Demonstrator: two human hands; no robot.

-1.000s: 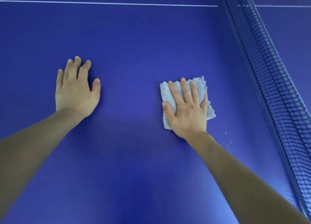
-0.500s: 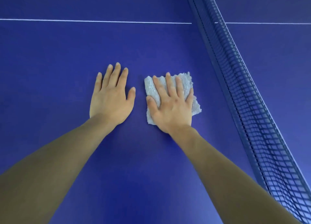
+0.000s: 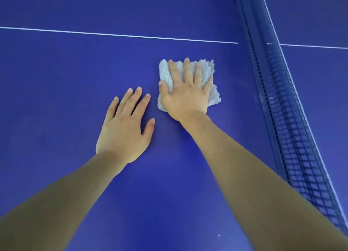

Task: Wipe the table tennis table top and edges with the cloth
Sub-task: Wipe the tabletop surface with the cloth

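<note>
Wiping is under way, and it looks far from done. The right hand (image 3: 186, 94) lies flat on the cloth (image 3: 206, 71), with its fingers (image 3: 175, 71) spread wide and pressing down. The cloth sits on the blue tabletop (image 3: 66, 77), near the net (image 3: 293, 137) and a little below the white line (image 3: 116, 35). The left hand (image 3: 125, 130) rests flat on the bare tabletop just beside the cloth, not touching it. Its fingers are spread loosely and hold nothing.

How much has been cleaned is hard to tell, because the blue top looks the same all over. A tiny white speck (image 3: 219, 235) still lies low down by the right arm, and a pale smudge (image 3: 270, 98) shows by the foot of the net. So some spots still seem to need a wipe. No table edge can be seen here, so the edges are likely still left, and so is the part past the net.

The cloth is pale grey, soft and fluffy, folded into a rough square with ragged edges. The tabletop is smooth, flat and hard, with a dull shine. The net is dark mesh with small square holes and a thin white strip on top.
</note>
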